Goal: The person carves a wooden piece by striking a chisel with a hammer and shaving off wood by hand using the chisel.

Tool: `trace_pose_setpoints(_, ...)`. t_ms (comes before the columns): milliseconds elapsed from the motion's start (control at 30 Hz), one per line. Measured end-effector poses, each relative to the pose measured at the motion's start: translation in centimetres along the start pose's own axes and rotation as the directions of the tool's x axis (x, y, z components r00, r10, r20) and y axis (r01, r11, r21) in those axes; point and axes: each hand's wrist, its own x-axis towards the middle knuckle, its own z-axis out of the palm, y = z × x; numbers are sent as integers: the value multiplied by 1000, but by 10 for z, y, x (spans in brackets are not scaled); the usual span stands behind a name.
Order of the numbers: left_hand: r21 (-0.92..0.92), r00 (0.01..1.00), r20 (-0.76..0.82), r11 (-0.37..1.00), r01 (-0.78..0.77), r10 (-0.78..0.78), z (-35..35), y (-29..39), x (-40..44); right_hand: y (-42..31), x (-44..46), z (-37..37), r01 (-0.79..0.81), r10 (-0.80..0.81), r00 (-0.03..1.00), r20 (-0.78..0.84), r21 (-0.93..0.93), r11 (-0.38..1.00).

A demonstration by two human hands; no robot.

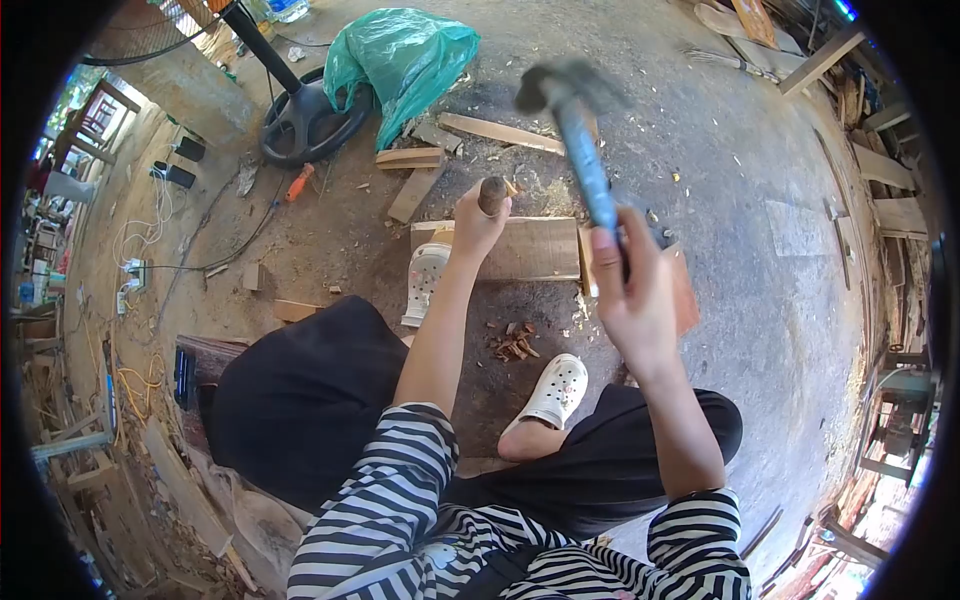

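Observation:
My right hand [632, 285] is wrapped round the blue handle of a hammer [585, 150], whose dark head is raised above the floor and blurred. My left hand [480, 222] grips a chisel-like tool upright, and the round wooden end of its handle [493, 194] shows above my fist. The tool's blade is hidden under my hand. Beneath and beside my left hand lies a wooden block [535, 248] on the floor. Brown wood shavings [514, 342] form a small pile between the block and my feet.
A green plastic bag [405, 65] rests by a black fan base [315, 118]. Wood offcuts [415, 192] lie beyond the block. An orange-handled screwdriver [299, 183], cables [150, 215] and sockets are at the left. White clogs [558, 388] flank the shavings. Planks [885, 165] line the right edge.

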Motion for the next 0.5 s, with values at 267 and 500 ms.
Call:
trace_pose_setpoints(267,-14,997,-35,998,-67,66,2,-13,-2,50,-25,43,15,-6,997,77,-111,994)
trace_pose_setpoints(500,-19,995,-57,997,-81,80,2,-7,0,5,-9,12,96,-85,994,-72,168,981)
